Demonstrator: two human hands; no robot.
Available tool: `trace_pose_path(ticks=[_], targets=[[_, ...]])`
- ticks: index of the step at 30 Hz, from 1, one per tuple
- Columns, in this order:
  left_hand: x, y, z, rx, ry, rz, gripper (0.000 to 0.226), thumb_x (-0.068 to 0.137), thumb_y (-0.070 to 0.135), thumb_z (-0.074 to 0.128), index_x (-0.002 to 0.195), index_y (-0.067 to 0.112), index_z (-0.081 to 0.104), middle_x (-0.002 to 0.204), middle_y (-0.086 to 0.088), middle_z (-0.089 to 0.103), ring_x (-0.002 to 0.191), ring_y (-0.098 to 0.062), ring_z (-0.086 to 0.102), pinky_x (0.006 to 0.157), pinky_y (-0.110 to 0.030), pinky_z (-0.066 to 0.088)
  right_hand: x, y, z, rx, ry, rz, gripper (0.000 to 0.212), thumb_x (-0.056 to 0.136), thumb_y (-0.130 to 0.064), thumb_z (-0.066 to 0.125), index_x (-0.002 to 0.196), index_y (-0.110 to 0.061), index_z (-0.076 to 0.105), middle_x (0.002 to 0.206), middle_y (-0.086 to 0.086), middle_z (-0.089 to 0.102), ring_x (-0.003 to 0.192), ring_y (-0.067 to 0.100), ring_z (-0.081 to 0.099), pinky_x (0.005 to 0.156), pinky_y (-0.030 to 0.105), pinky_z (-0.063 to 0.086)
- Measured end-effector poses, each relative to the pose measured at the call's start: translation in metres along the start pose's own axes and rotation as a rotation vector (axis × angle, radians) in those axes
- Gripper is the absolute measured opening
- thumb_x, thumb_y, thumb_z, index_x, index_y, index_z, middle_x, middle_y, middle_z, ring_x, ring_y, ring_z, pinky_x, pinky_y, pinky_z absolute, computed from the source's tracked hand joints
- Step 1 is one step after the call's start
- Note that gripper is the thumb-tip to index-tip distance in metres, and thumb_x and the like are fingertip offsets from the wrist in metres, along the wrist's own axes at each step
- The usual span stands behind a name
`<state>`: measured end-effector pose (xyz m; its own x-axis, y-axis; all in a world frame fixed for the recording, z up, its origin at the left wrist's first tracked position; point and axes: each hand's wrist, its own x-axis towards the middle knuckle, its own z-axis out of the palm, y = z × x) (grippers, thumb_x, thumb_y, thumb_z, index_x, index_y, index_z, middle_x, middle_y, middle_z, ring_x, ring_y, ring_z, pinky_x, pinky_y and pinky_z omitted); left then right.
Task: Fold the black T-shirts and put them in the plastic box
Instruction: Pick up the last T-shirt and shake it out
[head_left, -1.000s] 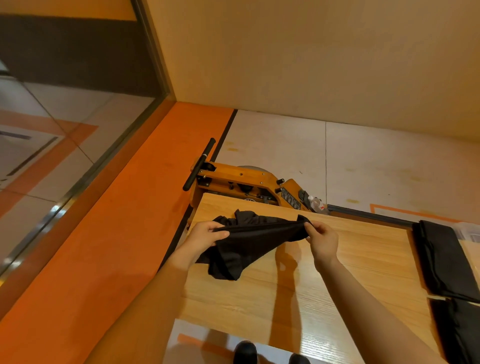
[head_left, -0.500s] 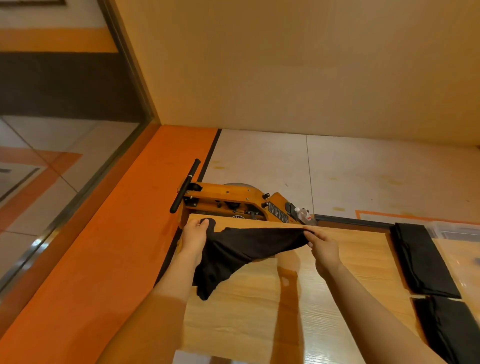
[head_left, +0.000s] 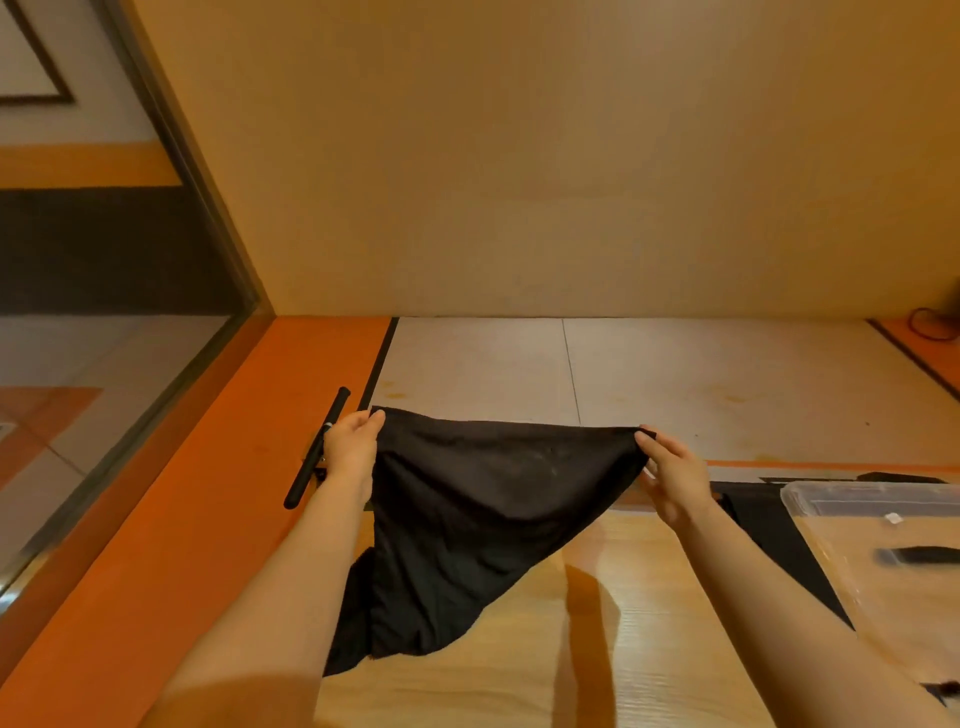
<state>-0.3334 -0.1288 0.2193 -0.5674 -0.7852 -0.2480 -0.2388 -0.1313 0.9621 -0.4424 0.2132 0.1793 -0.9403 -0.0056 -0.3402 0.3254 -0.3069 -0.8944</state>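
Limp black cloth T-shirt (head_left: 483, 525) hangs creased above pale woodgrain counter (head_left: 597, 649); left hand (head_left: 350, 447) and right hand (head_left: 672, 470) each pinch a top corner

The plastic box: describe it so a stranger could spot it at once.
Start at the wooden table under the person's arms and follow it to its right end. There lies the plastic box, see-through and shallow, cut off by the picture's right edge. Unlike the dark cloth beside it and the black T-shirt held up between both hands, it is clear and rigid.
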Motion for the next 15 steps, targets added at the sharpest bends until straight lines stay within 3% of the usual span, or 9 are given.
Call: trace_pose_path(ticks=[4,9,15], targets=[[0.018,0.031,0.021,-0.095,0.006,0.002,0.009,0.096,0.020,0.058,0.091,0.016,0.064,0.094,-0.004,0.065,0.100,-0.027,0.062,0.087,-0.040,0.051,0.027,-0.041,-0.006,0.058,0.032,-0.031,0.026,0.094,-0.006,0.061,0.120,-0.004,0.063,0.106,0.008,0.068,0.103,0.021,0.064,0.081,0.030,0.053],[0.035,0.081,0.057,-0.161,-0.013,0.069,0.006,0.097,0.016,0.057,0.101,0.014,0.061,0.088,0.001,0.061,0.094,-0.020,0.059,0.081,-0.032,0.047,0.051,-0.097,0.003,0.097,0.050,-0.119,0.014,0.096,-0.002,0.057,0.105,-0.009,0.066,0.098,0.005,0.067,0.092,0.016,0.064,0.067,0.021,0.055],[0.046,0.144,0.097,-0.216,-0.070,0.146,0.006,0.095,0.016,0.060,0.096,0.011,0.062,0.084,0.001,0.063,0.092,-0.022,0.061,0.081,-0.033,0.048,0.067,-0.163,0.020,0.153,0.043,-0.214,0.012,0.094,-0.002,0.060,0.096,-0.011,0.067,0.095,0.006,0.068,0.086,0.015,0.066,0.067,0.021,0.057]])
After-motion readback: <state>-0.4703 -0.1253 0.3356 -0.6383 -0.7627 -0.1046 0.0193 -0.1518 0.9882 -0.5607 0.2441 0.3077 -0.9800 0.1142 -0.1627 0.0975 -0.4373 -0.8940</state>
